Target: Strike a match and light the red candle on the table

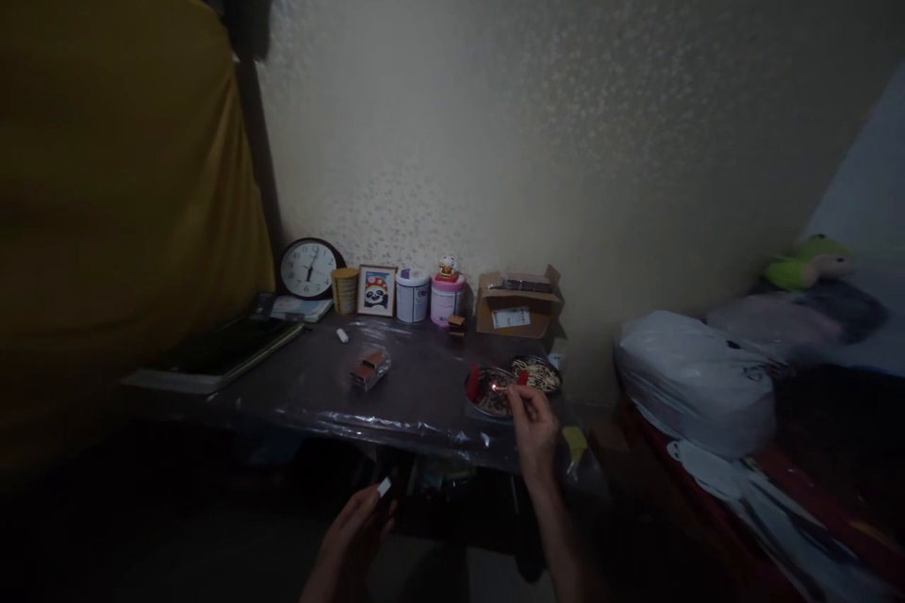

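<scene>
My right hand (534,424) pinches a thin match (501,387), its tip glowing orange. The match is over a round dish (487,410) that holds many dark, thin pieces and has red bits at its edge. Just behind my fingers lies a second round dish (544,380) full of pale sticks. Low in the view, below the table's front edge, my left hand (352,525) is closed around a small object with a white end (384,487); its kind is too dark to make out. A plastic-wrapped pack of small brown boxes (370,367) lies on the table left of the dishes.
The table (304,386) has a shiny plastic cover. Along the wall stand a clock (309,268), a framed panda picture (376,291), a white tub (413,295), a pink tub (447,301) and an open cardboard box (516,306). A white bag (693,377) sits at right.
</scene>
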`<action>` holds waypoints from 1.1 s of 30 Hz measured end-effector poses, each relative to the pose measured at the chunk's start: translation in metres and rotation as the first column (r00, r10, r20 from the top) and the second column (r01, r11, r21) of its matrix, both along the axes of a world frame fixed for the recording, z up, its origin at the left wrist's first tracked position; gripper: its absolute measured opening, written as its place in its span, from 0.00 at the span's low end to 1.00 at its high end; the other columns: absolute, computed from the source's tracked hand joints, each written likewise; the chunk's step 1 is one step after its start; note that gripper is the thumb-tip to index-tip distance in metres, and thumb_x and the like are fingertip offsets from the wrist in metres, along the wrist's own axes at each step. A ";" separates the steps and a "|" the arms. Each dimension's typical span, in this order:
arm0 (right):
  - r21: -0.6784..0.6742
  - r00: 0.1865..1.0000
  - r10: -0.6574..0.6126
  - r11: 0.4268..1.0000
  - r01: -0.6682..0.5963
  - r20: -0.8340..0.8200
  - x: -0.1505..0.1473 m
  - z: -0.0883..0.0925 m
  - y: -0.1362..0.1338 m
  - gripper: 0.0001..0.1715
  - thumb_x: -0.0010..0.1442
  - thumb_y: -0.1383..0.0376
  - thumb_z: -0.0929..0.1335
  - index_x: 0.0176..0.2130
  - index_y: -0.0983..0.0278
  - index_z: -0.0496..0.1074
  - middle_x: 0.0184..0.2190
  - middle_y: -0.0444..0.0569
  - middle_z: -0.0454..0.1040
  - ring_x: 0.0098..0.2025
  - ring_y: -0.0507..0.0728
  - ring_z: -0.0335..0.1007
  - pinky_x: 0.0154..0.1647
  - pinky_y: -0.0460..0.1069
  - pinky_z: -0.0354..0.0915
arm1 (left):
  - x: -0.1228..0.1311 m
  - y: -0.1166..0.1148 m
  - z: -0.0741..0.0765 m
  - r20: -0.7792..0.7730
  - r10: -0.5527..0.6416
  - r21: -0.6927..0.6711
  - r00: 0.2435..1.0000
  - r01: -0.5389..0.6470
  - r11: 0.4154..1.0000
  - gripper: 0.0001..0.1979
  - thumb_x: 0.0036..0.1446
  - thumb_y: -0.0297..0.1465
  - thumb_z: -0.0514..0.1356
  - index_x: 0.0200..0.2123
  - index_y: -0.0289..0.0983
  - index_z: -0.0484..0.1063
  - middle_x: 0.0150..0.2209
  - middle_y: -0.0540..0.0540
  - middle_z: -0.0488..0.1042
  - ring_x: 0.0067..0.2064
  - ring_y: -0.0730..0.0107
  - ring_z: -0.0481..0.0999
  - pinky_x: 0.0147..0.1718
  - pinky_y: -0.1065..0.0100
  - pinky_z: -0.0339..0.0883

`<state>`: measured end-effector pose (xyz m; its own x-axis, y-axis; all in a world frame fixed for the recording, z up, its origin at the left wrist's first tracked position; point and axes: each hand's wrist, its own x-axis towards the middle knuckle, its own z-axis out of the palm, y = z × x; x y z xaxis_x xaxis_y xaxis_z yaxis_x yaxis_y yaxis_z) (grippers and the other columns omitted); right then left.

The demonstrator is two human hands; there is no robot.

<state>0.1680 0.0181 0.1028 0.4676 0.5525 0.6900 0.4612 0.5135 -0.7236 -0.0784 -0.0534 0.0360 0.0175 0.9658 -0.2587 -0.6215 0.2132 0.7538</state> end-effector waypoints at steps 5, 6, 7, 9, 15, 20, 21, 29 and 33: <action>0.009 0.997 0.045 0.999 -0.046 0.057 -0.001 0.001 0.006 0.11 0.55 0.59 0.66 0.28 0.64 0.70 0.28 0.47 0.71 0.32 0.54 0.67 0.34 0.48 0.65 | 0.001 -0.001 0.003 -0.007 0.010 0.002 1.000 -0.010 1.000 0.14 0.37 0.37 0.67 0.30 0.38 0.75 0.35 0.43 0.79 0.46 0.51 0.74 0.48 0.54 0.63; 0.009 0.997 0.047 0.999 -0.047 0.067 -0.001 0.001 0.007 0.11 0.55 0.59 0.66 0.28 0.64 0.71 0.28 0.47 0.71 0.32 0.54 0.67 0.34 0.48 0.65 | 0.001 0.000 0.003 -0.007 0.012 0.005 1.000 -0.011 1.000 0.14 0.37 0.37 0.67 0.30 0.38 0.75 0.35 0.43 0.79 0.46 0.50 0.74 0.48 0.54 0.63; 0.005 0.996 0.049 0.999 -0.049 0.073 -0.001 0.000 0.009 0.11 0.55 0.59 0.66 0.28 0.64 0.71 0.28 0.47 0.71 0.32 0.54 0.67 0.34 0.48 0.65 | 0.001 0.000 0.003 -0.007 0.007 0.006 1.000 -0.007 1.000 0.14 0.36 0.37 0.67 0.29 0.38 0.75 0.35 0.43 0.79 0.47 0.50 0.74 0.48 0.54 0.63; -0.014 0.996 0.059 0.998 -0.058 0.063 -0.001 -0.001 0.012 0.10 0.54 0.59 0.66 0.28 0.64 0.71 0.29 0.47 0.72 0.33 0.54 0.68 0.34 0.48 0.65 | 0.000 0.000 0.004 -0.005 -0.006 0.009 1.000 0.006 1.000 0.13 0.36 0.37 0.67 0.28 0.38 0.75 0.34 0.43 0.79 0.47 0.50 0.73 0.49 0.55 0.63; -0.099 0.989 0.112 0.988 -0.122 -0.097 -0.002 -0.006 0.026 0.12 0.51 0.57 0.68 0.29 0.65 0.72 0.27 0.47 0.74 0.29 0.54 0.69 0.33 0.48 0.65 | 0.000 0.000 0.006 -0.019 0.002 -0.001 1.000 -0.002 1.000 0.14 0.36 0.38 0.67 0.29 0.39 0.75 0.35 0.43 0.79 0.48 0.50 0.73 0.49 0.55 0.62; -0.104 0.980 0.127 0.984 -0.143 -0.151 -0.005 -0.004 0.032 0.13 0.50 0.57 0.68 0.29 0.65 0.71 0.25 0.47 0.74 0.27 0.54 0.69 0.30 0.48 0.66 | 0.002 0.004 0.000 -0.009 0.024 -0.003 1.000 -0.024 1.000 0.15 0.36 0.40 0.67 0.29 0.39 0.75 0.35 0.42 0.79 0.48 0.50 0.73 0.50 0.54 0.61; -0.103 0.978 0.128 0.984 -0.146 -0.161 -0.005 -0.003 0.033 0.13 0.49 0.56 0.68 0.29 0.65 0.71 0.25 0.47 0.74 0.28 0.54 0.70 0.30 0.48 0.66 | 0.002 0.005 -0.002 -0.014 0.031 -0.015 0.999 -0.032 0.999 0.15 0.35 0.40 0.67 0.29 0.39 0.75 0.35 0.43 0.79 0.48 0.49 0.73 0.50 0.54 0.61; -0.096 0.968 0.144 0.981 -0.166 -0.204 -0.006 0.000 0.043 0.13 0.47 0.57 0.69 0.28 0.65 0.70 0.24 0.46 0.73 0.27 0.54 0.69 0.30 0.48 0.66 | 0.006 0.006 -0.001 -0.030 0.037 -0.057 0.999 -0.039 0.998 0.17 0.34 0.44 0.66 0.28 0.39 0.76 0.35 0.43 0.79 0.48 0.48 0.71 0.50 0.54 0.59; -0.093 0.967 0.146 0.981 -0.169 -0.211 -0.007 0.000 0.048 0.13 0.47 0.57 0.69 0.28 0.65 0.70 0.24 0.46 0.73 0.27 0.54 0.69 0.30 0.48 0.66 | 0.006 0.011 -0.005 -0.021 0.037 -0.091 0.999 -0.039 0.995 0.17 0.33 0.44 0.66 0.27 0.40 0.76 0.33 0.43 0.79 0.47 0.47 0.72 0.49 0.53 0.60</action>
<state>0.1615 0.0664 0.1030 0.4919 0.6972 0.5214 0.2196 0.4801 -0.8493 -0.0727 -0.0422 0.0308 -0.0243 0.9378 -0.3462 -0.6157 0.2588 0.7442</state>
